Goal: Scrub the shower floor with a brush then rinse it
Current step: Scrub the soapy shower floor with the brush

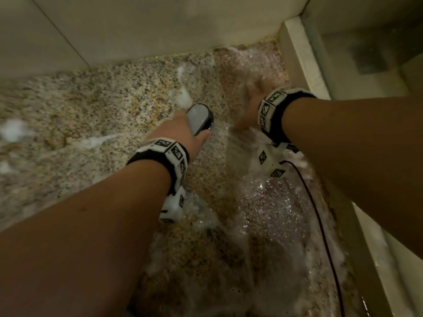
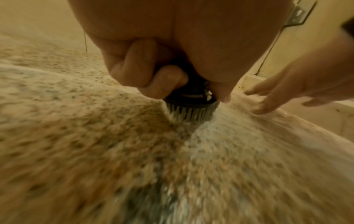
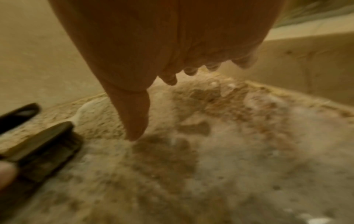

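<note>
My left hand [image 1: 183, 131] grips a dark showerhead [image 1: 200, 120] with a grey face, pointed down close to the speckled pebble shower floor [image 1: 103, 106]. In the left wrist view my curled fingers [image 2: 145, 72] wrap its black neck, and water sprays from the nozzle ring [image 2: 191, 109] onto the floor. My right hand [image 1: 251, 104] is blurred, fingers straight and spread, low over the wet floor beside the spray. The right wrist view shows its straight fingertips [image 3: 168, 80] and thumb near the floor, with the showerhead [image 3: 47, 144] at the left. No brush is in view.
White foam patches [image 1: 183, 97] lie on the floor at left and centre. Water sheets over the floor at right [image 1: 274, 202]. A tiled wall [image 1: 137, 26] stands behind, and a raised pale curb [image 1: 304, 58] runs along the right. A dark cable [image 1: 320, 225] hangs from my right wrist.
</note>
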The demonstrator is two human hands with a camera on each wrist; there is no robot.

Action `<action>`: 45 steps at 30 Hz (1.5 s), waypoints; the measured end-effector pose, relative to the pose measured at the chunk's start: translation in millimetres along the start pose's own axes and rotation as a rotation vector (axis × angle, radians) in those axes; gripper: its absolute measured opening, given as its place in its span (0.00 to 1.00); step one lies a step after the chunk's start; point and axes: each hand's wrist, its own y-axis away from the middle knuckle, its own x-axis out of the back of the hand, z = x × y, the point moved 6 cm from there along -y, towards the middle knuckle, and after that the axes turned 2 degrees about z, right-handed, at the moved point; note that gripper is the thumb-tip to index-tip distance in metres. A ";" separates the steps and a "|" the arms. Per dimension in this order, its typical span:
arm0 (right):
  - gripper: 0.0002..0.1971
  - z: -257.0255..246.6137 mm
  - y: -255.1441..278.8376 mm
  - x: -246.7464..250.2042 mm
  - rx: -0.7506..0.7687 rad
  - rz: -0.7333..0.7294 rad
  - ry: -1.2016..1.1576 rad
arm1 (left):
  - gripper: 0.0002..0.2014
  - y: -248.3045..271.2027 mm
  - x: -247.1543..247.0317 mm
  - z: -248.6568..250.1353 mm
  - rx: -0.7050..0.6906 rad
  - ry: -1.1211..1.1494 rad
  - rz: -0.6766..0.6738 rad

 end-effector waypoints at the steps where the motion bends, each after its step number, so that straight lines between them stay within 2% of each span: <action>1: 0.47 -8.8 9.3 0.1 0.026 -0.058 -0.101 | 0.37 -2.8 1.1 1.1 -0.002 0.004 -0.005; 3: 0.39 -18.5 15.1 -6.5 0.062 -0.105 -0.317 | 0.32 -10.4 4.5 1.8 0.010 -0.003 -0.011; 4: 0.43 -18.5 18.6 -5.7 0.047 -0.072 -0.313 | 0.32 -13.8 7.4 2.8 0.015 -0.006 -0.007; 5: 0.53 -20.5 24.1 -5.0 0.042 -0.029 -0.279 | 0.33 -17.2 11.1 4.8 0.007 -0.010 0.000; 7: 0.75 -14.9 6.7 -16.8 -0.070 0.002 -0.154 | 0.36 -26.3 19.4 9.3 -0.011 -0.020 0.010; 9: 0.81 -14.5 -7.6 -28.5 -0.095 0.012 -0.164 | 0.36 -39.5 28.9 10.1 -0.010 -0.003 0.017; 12: 0.81 -12.8 -14.0 -30.3 -0.051 0.030 -0.199 | 0.37 -58.7 47.2 -2.4 0.035 0.031 0.047; 15: 0.80 -11.4 -7.4 -30.5 -0.051 -0.040 -0.213 | 0.40 -61.8 68.8 -34.9 0.132 0.049 0.091; 18: 0.79 -13.3 -6.6 -28.1 -0.046 -0.051 -0.232 | 0.43 -44.2 78.2 -87.2 0.302 0.061 0.136; 20: 0.79 -13.1 -4.5 -26.4 -0.047 -0.066 -0.232 | 0.42 -23.9 74.5 -103.8 0.375 0.046 0.144; 23: 0.80 -14.7 -0.9 -25.6 -0.044 -0.098 -0.255 | 0.37 -2.4 56.8 -87.1 0.368 0.043 0.114; 28: 0.80 -16.1 -0.3 -25.0 -0.048 -0.077 -0.240 | 0.31 3.9 14.4 2.4 0.189 0.092 -0.001; 30: 0.80 -16.2 -0.8 -25.4 -0.051 -0.061 -0.234 | 0.32 0.2 9.5 10.9 0.172 0.143 -0.021; 32: 0.80 -16.3 0.2 -24.6 -0.045 -0.056 -0.236 | 0.32 -3.4 15.5 -11.7 0.221 0.205 0.001; 34: 0.80 -16.5 0.7 -25.2 -0.036 -0.055 -0.245 | 0.35 -3.2 26.1 -57.0 0.301 0.219 0.049; 37: 0.81 -16.0 1.8 -25.0 -0.034 -0.054 -0.233 | 0.40 11.4 42.7 -137.2 0.434 0.138 0.111; 39: 0.81 -16.3 2.1 -25.5 -0.029 -0.045 -0.234 | 0.43 28.2 49.0 -170.8 0.540 0.116 0.110; 42: 0.81 -16.9 2.8 -26.3 -0.021 -0.035 -0.247 | 0.43 42.8 44.5 -169.2 0.605 0.095 0.086; 45: 0.81 -17.0 2.3 -27.3 -0.021 -0.029 -0.231 | 0.40 46.2 28.9 -128.9 0.521 0.130 0.103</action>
